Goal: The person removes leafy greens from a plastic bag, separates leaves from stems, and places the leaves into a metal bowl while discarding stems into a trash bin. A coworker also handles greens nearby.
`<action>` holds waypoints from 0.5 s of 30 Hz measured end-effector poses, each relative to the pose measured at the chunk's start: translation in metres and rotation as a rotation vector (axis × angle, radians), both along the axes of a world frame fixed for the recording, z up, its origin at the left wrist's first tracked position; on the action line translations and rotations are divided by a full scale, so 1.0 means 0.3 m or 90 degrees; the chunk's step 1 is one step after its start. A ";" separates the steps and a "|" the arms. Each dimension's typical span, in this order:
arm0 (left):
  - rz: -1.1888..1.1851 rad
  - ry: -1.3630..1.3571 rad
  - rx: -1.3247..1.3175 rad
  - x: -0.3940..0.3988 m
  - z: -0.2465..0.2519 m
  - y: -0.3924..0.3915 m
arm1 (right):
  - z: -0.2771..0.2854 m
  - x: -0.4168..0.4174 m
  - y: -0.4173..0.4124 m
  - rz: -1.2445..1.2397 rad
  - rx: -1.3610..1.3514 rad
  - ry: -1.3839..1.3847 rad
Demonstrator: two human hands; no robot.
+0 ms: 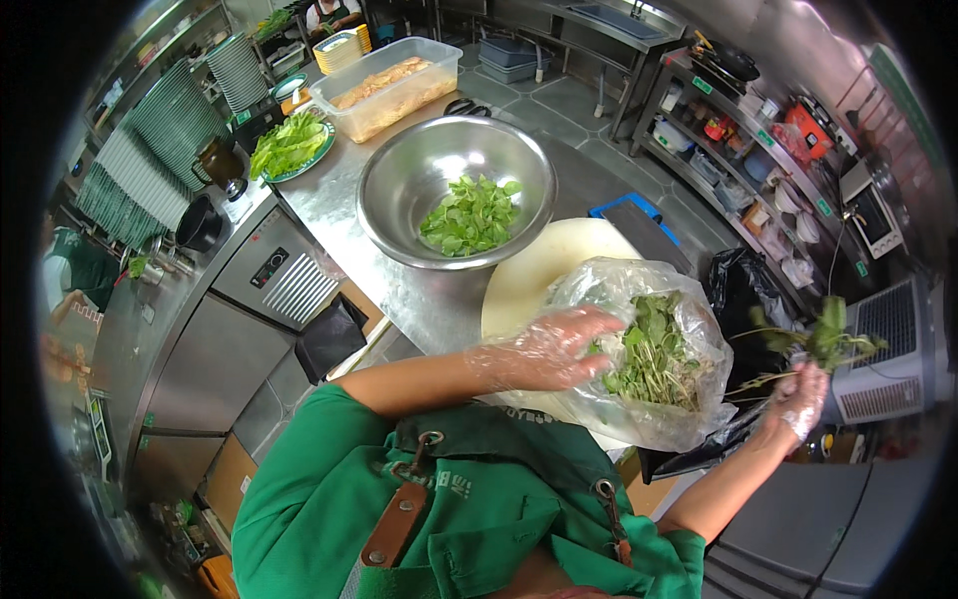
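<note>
My left hand (557, 348), in a clear plastic glove, has its fingers apart at the left side of a clear plastic bag (707, 299). Stemmed leafy greens (655, 348) lie inside the open bag, which rests partly over a round, pale cutting board (554, 262). Off to the right, beside a black plastic bag (737, 288), my gloved right hand (801, 397) grips a bunch of leafy greens (827, 337) by the stems. Picked green leaves (471, 217) lie in a large stainless steel bowl (389, 187) beyond the cutting board.
A clear plastic tub (389, 93) of pale food and a plate of lettuce (288, 146) stand beyond the bowl. A blue-edged dark object (647, 228) lies right of the board. Stacked plates (176, 112) line the left counter. People are partly visible at far left and top.
</note>
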State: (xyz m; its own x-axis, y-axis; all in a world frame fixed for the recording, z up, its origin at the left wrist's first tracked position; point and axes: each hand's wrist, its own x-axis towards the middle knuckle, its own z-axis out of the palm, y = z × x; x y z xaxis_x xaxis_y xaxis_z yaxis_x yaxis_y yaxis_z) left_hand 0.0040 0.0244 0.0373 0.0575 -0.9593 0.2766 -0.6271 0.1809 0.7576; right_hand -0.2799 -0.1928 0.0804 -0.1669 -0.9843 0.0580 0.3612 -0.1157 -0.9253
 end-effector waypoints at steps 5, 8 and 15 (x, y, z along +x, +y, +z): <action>0.176 -0.153 -0.108 0.055 -0.072 0.066 | -0.056 -0.199 -0.188 -0.035 -0.092 0.032; 0.212 -0.143 -0.166 0.087 -0.112 0.062 | -0.145 -0.184 -0.203 -0.112 -0.123 0.227; 0.223 -0.073 -0.108 0.085 -0.080 0.083 | -0.301 -0.252 -0.271 0.111 -0.005 -0.083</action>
State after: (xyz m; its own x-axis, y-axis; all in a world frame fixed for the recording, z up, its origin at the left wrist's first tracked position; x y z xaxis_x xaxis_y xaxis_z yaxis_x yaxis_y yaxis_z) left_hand 0.0294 0.0492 0.0132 0.3319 -0.8271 0.4535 -0.7517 0.0585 0.6569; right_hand -0.3554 -0.2741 -0.0099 -0.0005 -0.9985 0.0549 0.4926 -0.0480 -0.8690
